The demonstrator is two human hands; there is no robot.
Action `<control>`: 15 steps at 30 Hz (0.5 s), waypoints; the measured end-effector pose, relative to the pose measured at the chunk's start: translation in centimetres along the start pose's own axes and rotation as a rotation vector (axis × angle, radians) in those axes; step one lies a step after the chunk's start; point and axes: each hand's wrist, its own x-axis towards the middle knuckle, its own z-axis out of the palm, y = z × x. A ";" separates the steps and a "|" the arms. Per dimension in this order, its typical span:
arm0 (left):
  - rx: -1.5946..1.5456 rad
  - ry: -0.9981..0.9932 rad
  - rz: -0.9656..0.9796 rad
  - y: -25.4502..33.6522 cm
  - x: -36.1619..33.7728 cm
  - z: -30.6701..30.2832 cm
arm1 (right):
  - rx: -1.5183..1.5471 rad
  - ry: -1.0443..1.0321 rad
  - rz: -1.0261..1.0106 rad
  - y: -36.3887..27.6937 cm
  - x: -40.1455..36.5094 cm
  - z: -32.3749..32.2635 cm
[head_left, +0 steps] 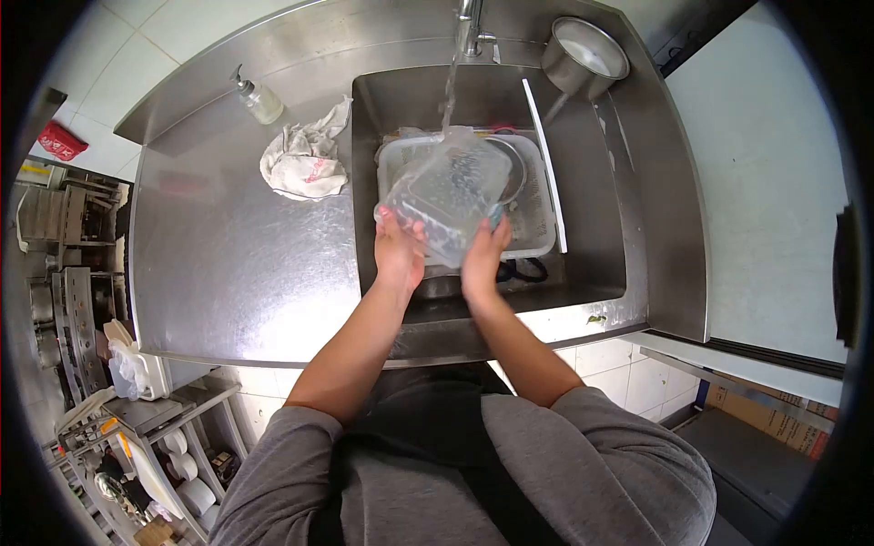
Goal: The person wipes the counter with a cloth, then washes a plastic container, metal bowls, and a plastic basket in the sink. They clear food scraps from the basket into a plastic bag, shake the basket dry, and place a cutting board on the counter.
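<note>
A clear plastic container [455, 187] is tilted over the sink, with running water [450, 96] from the tap [470, 36] falling at its far edge. My left hand [399, 247] grips the container's near left corner. On its right side, my right hand [485, 257] is closed around the edge, and a bit of something blue-green shows at those fingers, too small to name. Beneath the container sits a white plastic basket [543, 214] in the sink, with a round metal rim [519, 168] partly visible inside it.
A crumpled cloth [308, 156] and a soap pump bottle [262, 102] are on the steel counter [228, 264] at left. A metal saucepan [587, 59] stands at the back right corner. A white strip [546, 164] leans across the sink [592, 209].
</note>
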 end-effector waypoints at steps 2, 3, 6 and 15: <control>-0.005 -0.039 0.093 0.4 0.3 0.4 | -0.057 -0.071 -0.253 -3.6 -3.5 -0.5; -0.004 -0.039 0.093 0.6 -0.1 0.6 | -0.114 -0.100 -0.380 -4.7 -4.2 -0.7; 0.190 -0.254 0.022 0.7 -1.2 0.7 | -0.534 -0.457 -0.702 -8.1 -2.5 -1.5; 0.132 -0.114 0.062 0.9 0.0 -2.1 | -0.289 -0.421 -0.355 -5.3 3.8 4.4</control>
